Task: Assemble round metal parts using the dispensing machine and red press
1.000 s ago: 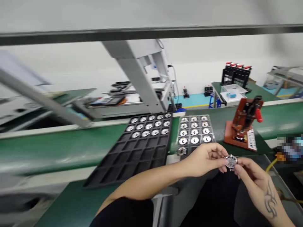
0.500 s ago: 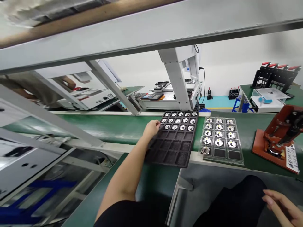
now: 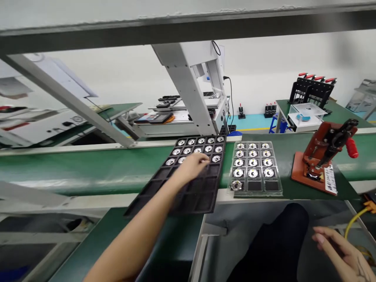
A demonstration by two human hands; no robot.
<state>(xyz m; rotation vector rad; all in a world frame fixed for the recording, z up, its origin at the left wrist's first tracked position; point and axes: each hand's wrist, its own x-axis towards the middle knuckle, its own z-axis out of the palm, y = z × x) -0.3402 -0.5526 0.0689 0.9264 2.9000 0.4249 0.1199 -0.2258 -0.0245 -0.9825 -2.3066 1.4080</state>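
A black compartment tray (image 3: 199, 197) lies tilted across the green belt; its far rows hold round metallic parts. Over the third row is my left hand (image 3: 192, 166), fingers pinched together; what they hold, if anything, is too small to name. To the right sits a clear plastic tray (image 3: 258, 192) with similar round parts in most compartments, and one part (image 3: 236, 185) at its near left corner. My right hand (image 3: 337, 248) is low at the right, above the floor, its fingers curled loosely with thumb near the fingertips and nothing visible in them.
A red-brown press fixture (image 3: 313, 164) stands right of the clear tray. A grey overhead beam (image 3: 188, 29) crosses the top, and a slanted post (image 3: 188, 92) rises behind the belt. A yellow cable (image 3: 352, 221) is at the lower right.
The view has turned right, so the trays and fixture appear further left. My left hand has moved right over the black tray, from its left edge to the third row.
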